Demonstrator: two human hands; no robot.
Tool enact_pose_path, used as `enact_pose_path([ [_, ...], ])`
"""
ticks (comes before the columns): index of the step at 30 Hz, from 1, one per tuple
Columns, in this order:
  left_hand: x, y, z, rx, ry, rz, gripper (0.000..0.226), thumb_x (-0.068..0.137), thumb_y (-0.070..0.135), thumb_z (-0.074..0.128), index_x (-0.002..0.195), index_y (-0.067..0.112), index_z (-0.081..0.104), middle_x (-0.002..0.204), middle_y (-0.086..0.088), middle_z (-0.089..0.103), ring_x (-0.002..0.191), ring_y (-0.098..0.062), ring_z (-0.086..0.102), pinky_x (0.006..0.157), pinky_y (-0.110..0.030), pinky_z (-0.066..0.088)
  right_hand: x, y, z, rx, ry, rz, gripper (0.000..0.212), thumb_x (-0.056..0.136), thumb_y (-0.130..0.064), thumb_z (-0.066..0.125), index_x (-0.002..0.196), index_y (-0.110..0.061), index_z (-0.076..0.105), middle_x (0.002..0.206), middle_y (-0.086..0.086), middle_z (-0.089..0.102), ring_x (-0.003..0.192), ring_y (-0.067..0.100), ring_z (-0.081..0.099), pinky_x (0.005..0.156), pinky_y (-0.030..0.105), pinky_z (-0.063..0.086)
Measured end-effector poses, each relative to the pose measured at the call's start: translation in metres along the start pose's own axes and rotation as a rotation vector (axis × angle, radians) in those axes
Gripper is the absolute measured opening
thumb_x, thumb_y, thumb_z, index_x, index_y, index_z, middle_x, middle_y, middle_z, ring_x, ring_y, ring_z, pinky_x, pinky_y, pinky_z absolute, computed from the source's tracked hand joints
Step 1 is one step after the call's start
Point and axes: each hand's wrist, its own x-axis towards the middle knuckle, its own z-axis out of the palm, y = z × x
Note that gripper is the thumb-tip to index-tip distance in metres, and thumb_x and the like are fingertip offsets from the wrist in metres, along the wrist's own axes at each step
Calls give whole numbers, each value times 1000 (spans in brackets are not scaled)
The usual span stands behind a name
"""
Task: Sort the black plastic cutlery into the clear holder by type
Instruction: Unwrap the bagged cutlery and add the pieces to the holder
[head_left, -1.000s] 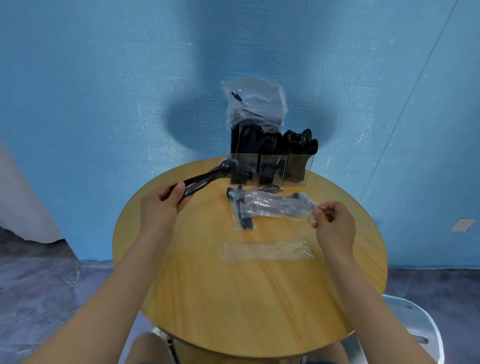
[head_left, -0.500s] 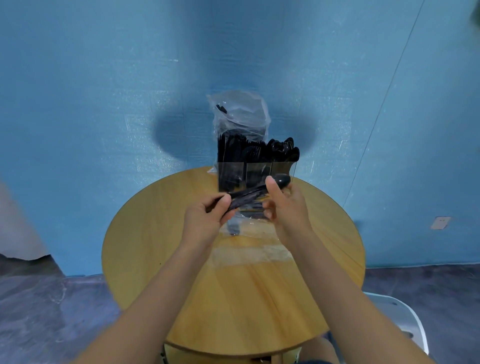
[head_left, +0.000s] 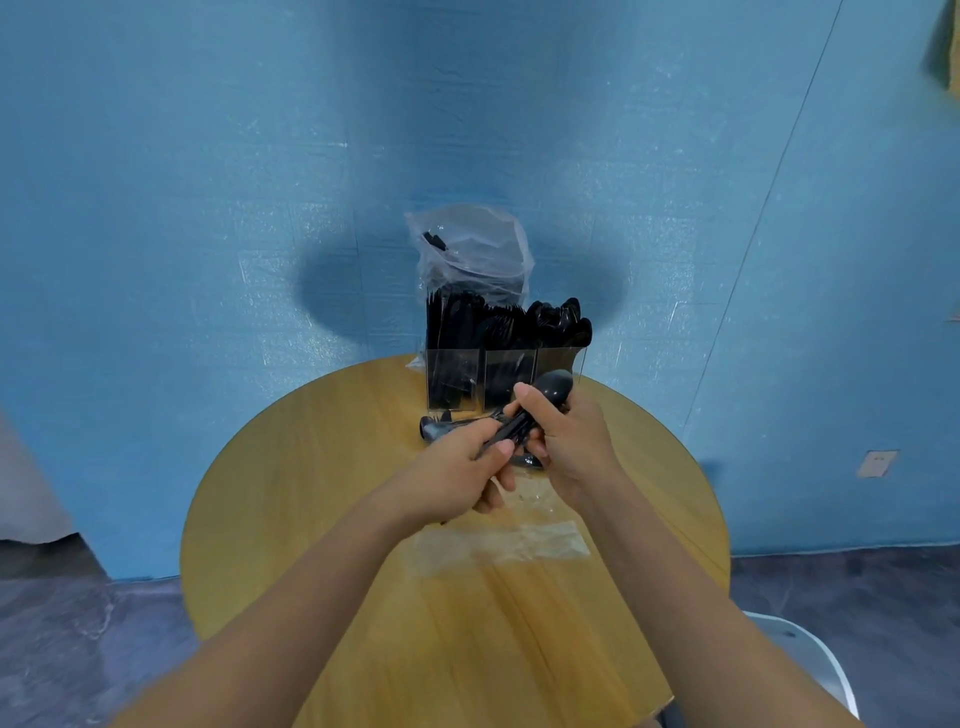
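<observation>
Your left hand (head_left: 457, 462) and right hand (head_left: 569, 441) both grip one bundle of black cutlery (head_left: 524, 423), spoon bowl uppermost, just in front of the clear holder (head_left: 504, 374). The holder stands at the far edge of the counter (head_left: 311, 493), its three compartments already packed. An empty wrapper (head_left: 504, 543) lies nearer you than the holder; bare wood spreads left of it.

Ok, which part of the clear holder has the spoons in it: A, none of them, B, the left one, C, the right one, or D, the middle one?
C: rounded spoon bowls stick up from the right section of the clear holder, while the straight pieces stand in the left one.
</observation>
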Motion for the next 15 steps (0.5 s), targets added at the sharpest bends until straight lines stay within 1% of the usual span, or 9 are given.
enact_pose_path([
  [2,3,-3,1,14,36,-6,19,102,22,36,100,15,53,70,6,51,55,-6,44,53,-20,39,2,0,-2,33,-15,9,15,91,-19,61,92,-5,54,81,10,65,44,8,41,44,21,37],
  [4,5,-7,0,41,58,-9,21,102,22,36,99,11,54,66,7,47,53,-4,39,51,-16,35,5,0,-5,51,8,7,16,93,-23,58,97,-8,56,84,7,66,51,9,47,46,20,39],
  [6,7,-10,-2,52,71,-7,21,102,22,37,100,10,55,66,8,47,51,-1,39,49,-13,34,10,-1,-8,4,57,-15,13,93,-22,58,98,-10,59,80,3,65,52,7,50,49,20,38],
  [8,10,-12,-4,45,77,-4,20,101,22,37,98,13,55,67,9,48,51,-1,39,48,-12,33,14,-1,-9,-55,93,-36,12,92,-21,60,98,-12,63,76,-1,65,51,3,49,50,19,38],
  [11,15,-14,-8,0,109,-3,21,101,20,38,98,13,57,66,8,49,50,0,40,48,-11,32,23,-1,-9,-50,111,-55,9,90,-20,62,93,-13,65,71,-7,65,52,1,50,51,17,39],
  [13,19,-14,-11,-29,134,-5,24,102,19,37,102,8,58,66,7,49,49,1,40,48,-9,32,29,-1,-9,-31,76,-56,13,91,-21,61,95,-10,66,74,-4,63,59,4,52,56,18,42],
  [15,23,-16,-15,-56,158,-4,25,102,18,37,102,8,59,65,6,50,47,3,41,48,-8,33,34,1,-10,-2,8,-44,15,91,-17,60,100,-6,65,78,1,61,64,7,53,60,20,45],
])
